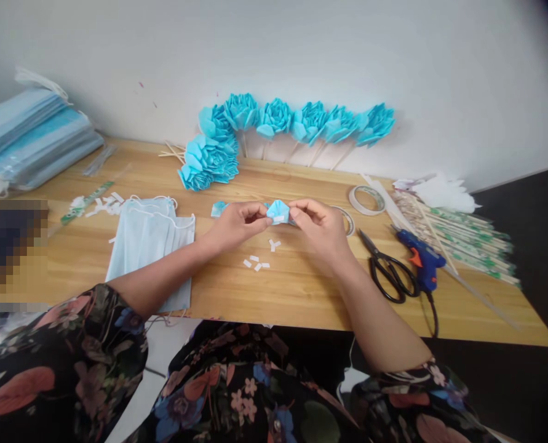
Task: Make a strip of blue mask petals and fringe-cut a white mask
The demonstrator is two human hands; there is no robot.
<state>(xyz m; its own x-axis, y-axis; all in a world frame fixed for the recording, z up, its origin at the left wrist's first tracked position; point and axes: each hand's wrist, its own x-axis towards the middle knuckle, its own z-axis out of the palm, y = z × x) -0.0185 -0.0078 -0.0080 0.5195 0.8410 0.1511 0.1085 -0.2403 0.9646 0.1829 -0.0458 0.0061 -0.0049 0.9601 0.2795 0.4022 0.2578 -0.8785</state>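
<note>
Between my two hands, just above the table, is a small folded light-blue petal (279, 209) with a white strip of tape on its front. My left hand (241, 224) pinches its left edge between thumb and fingertips. On the other edge, the thumb and forefinger of my right hand (317, 224) are closed. Another blue folded piece (219, 209) lies on the table beyond my left hand. Small white tape strips (258, 264) are scattered nearer to me. Part of a tape roll (347, 223) shows behind my right hand.
Blue flowers on sticks (276, 117) lean against the wall. Face masks (156, 234) lie at left, with a bagged stack (34, 135) behind. To the right are black scissors (389, 271), a blue glue gun (421, 258), another tape roll (366, 200) and wrapped chopsticks (472, 240).
</note>
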